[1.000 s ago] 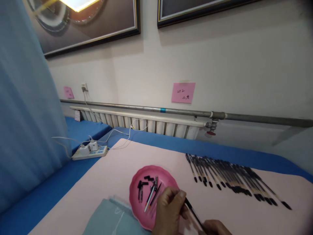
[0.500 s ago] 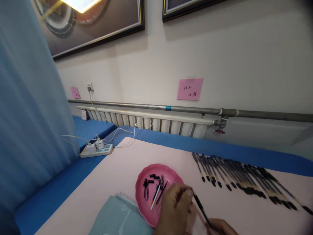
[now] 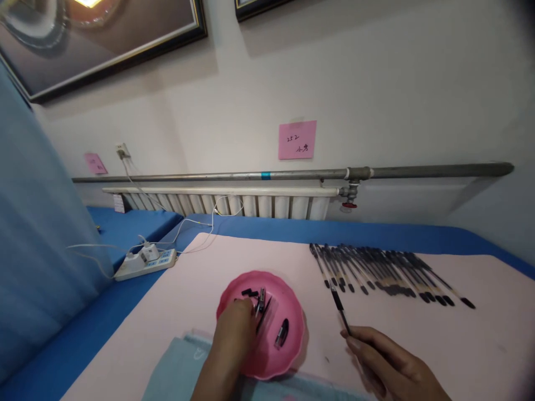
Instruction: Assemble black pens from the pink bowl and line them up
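A pink dish (image 3: 292, 348) sits on the pink table cover and holds small black caps, a metal clip and thin pen parts. My left hand (image 3: 234, 334) reaches into the dish, fingers bent down onto the small parts; whether it grips one is hidden. My right hand (image 3: 387, 362) pinches the near end of a black pen (image 3: 339, 309), whose far tip points at a row of several black pens (image 3: 384, 273) laid side by side on the cover.
A folded pale teal cloth (image 3: 175, 373) lies at the near edge, left of the dish. A white power strip (image 3: 144, 262) with cables rests on the blue surface at left. A radiator (image 3: 234, 203) and pipe run along the wall behind. A blue curtain hangs at far left.
My left hand has let go of the pen and moved left into the dish. My right hand now holds the pen alone, pointing it at the row. A black part now lies in the dish.
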Demonstrator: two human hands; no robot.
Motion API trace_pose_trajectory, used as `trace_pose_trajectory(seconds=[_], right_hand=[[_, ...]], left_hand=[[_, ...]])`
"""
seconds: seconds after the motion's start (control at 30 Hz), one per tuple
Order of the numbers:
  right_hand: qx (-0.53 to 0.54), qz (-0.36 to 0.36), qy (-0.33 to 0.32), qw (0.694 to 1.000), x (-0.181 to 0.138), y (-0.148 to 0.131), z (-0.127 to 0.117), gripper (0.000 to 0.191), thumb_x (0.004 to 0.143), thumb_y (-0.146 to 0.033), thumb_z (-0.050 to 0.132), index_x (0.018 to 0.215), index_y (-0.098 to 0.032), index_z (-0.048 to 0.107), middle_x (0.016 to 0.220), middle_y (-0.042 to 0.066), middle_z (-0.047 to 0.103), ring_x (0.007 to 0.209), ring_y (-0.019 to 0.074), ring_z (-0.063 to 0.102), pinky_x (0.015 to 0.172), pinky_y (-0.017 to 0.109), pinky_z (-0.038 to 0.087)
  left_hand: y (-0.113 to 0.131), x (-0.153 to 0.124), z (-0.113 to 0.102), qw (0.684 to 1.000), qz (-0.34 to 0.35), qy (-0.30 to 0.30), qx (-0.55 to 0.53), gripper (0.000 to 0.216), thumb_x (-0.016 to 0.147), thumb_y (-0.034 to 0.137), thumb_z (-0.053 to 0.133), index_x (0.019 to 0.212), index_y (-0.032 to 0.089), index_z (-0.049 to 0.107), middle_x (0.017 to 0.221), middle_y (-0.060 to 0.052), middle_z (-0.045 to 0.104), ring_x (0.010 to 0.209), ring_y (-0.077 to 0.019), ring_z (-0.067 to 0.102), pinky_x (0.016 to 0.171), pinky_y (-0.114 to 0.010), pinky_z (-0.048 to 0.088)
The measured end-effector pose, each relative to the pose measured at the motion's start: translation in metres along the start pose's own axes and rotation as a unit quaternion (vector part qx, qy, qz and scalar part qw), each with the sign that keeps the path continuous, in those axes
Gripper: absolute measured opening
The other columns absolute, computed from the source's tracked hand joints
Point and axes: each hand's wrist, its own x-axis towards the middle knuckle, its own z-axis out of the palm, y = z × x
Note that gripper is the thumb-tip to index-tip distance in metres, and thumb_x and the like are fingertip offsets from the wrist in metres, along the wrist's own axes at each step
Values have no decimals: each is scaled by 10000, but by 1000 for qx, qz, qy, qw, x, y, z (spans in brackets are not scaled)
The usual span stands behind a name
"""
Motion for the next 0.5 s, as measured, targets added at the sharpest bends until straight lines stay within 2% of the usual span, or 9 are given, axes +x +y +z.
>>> trace_pose_trajectory(seconds=[0.2, 0.37, 0.5], right_hand=[[56, 32, 6, 998, -1, 8, 6, 302, 620, -483, 656, 766, -219, 655, 589, -22, 571, 483, 113, 500, 422, 200, 383], [45, 34, -18, 998, -4, 0, 8, 303, 637, -488, 641, 737, -202, 649, 507, -49, 477, 434, 89, 401, 400, 204, 309], [35, 25, -29, 999, -8, -10, 8, 280, 664, -475, 622, 726, -203, 642, 474, -61, 443, 404, 82, 353, 397, 224, 269]], left_hand=[[0, 4, 8, 997, -14, -33, 63, 218, 751, 246, 487, 711, 158, 682, 747, -179, 699, 675, -287, 619, 579, -320, 336], [-1, 8, 4, 995, -38, -44, 78, 174, 736, 259, 525, 715, 165, 670, 755, -128, 707, 676, -221, 620, 582, -282, 353], [-9, 11, -13, 995, -64, -4, 70, 191, 776, 202, 449, 757, 192, 639, 770, -61, 702, 707, -170, 608, 599, -252, 362]])
